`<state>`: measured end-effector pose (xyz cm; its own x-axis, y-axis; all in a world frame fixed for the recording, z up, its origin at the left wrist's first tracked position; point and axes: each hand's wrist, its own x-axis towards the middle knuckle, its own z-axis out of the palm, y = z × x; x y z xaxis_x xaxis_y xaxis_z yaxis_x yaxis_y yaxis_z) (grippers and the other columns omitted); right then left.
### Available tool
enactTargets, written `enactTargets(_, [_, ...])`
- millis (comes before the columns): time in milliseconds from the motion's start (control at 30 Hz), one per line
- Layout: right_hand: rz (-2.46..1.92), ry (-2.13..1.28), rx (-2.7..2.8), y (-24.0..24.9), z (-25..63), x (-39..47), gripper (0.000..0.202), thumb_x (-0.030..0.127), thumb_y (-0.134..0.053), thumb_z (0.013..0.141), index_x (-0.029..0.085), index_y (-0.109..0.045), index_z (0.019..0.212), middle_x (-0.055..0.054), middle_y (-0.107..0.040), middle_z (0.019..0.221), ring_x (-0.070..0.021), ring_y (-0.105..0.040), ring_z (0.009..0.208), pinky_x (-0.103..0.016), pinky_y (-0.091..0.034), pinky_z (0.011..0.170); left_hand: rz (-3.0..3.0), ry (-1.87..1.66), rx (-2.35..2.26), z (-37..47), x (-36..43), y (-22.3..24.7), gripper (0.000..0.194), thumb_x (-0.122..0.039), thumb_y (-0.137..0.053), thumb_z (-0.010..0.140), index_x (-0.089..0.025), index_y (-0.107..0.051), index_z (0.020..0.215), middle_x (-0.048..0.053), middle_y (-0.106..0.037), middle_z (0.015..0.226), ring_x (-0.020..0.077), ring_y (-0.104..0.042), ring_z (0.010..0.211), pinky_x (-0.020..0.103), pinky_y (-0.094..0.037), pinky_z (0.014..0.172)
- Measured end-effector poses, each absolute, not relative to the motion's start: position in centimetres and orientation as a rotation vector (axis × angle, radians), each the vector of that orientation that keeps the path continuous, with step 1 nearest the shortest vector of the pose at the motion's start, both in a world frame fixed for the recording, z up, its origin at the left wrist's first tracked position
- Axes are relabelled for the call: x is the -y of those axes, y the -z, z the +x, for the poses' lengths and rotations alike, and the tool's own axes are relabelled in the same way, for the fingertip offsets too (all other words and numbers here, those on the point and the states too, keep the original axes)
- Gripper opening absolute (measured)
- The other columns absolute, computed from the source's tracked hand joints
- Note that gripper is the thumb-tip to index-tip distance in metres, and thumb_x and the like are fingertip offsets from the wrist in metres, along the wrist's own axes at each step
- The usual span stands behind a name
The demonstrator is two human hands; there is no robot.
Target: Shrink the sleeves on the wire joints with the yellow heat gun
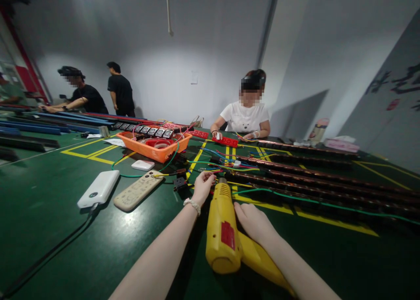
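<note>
Yellow heat gun [220, 234]: between the hands, nozzle toward the wires [218, 172];
White power bank [99, 189]: far left, cabled;
Phone [139, 190]: beside it;
Left hand [204, 187]: fingertips pinched nearly closed on the wires;
Right hand [255, 221]: beside the gun; fingers partly hidden, grip unclear

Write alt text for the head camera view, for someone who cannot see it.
A person's left hand is at coloured wires over a green table, the right hand beside a yellow heat gun. Across the table sits someone in white; an orange basket stands further left.
</note>
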<state>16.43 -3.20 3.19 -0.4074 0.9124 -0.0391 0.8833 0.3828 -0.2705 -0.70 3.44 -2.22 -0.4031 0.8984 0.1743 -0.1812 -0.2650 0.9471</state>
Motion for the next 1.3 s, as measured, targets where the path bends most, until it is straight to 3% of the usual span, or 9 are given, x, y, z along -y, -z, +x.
enactTargets(133, [-1.564,-0.364,2.557,-3.4,15.6,3.2,0.056,0.038,-0.013,0.092,0.014,-0.063,0.086,-0.014,-0.065,0.087,-0.0239,-0.060,0.082,-0.031,-0.039,0.068,1.055,-1.842,-1.185,-0.7,-3.9,2.7,0.013,-0.023,-0.063,0.069,-0.013,-0.057,0.075,0.003,-0.060,0.074,0.0105,-0.056,0.069,0.022,-0.044,0.066])
enactTargets(400, [-1.593,-0.440,2.513,-3.0,15.6,2.9,0.055,0.042,-0.015,0.091,0.015,-0.061,0.078,-0.013,-0.063,0.086,-0.0252,-0.060,0.080,-0.033,-0.040,0.068,1.119,-1.826,-1.284,-1.1,-3.9,2.7,0.009,-0.021,-0.059,0.073,-0.013,-0.058,0.078,0.005,-0.063,0.077,0.0116,-0.057,0.073,0.023,-0.044,0.069])
enactTargets(700, [-1.648,-0.568,2.504,-3.4,18.5,3.3,0.048,0.038,-0.021,0.091,0.014,-0.061,0.079,-0.012,-0.063,0.086,-0.0215,-0.059,0.080,-0.029,-0.040,0.068,1.013,-1.756,-1.236,-0.9,-3.2,2.2,0.014,-0.024,-0.056,0.075,-0.013,-0.055,0.083,0.005,-0.063,0.080,0.0075,-0.054,0.056,0.018,-0.041,0.051])
enactTargets(1067, [-1.833,-0.739,2.259,-3.7,24.6,4.0,0.054,0.048,-0.020,0.088,0.016,-0.062,0.076,-0.010,-0.063,0.079,-0.0207,-0.059,0.069,-0.029,-0.042,0.061,1.065,-1.786,-1.236,-1.0,-2.5,1.8,0.021,-0.034,-0.058,0.074,-0.013,-0.059,0.079,0.005,-0.064,0.075,0.0090,-0.055,0.058,0.017,-0.039,0.048])
enactTargets(1300, [-1.822,-0.638,2.319,-4.0,24.9,4.2,0.055,0.046,-0.020,0.087,0.016,-0.065,0.081,-0.012,-0.063,0.085,-0.0232,-0.059,0.078,-0.031,-0.043,0.068,1.005,-1.814,-1.184,-1.0,-2.3,1.4,0.022,-0.033,-0.060,0.073,-0.011,-0.061,0.076,0.007,-0.065,0.070,0.0111,-0.059,0.060,0.021,-0.046,0.055])
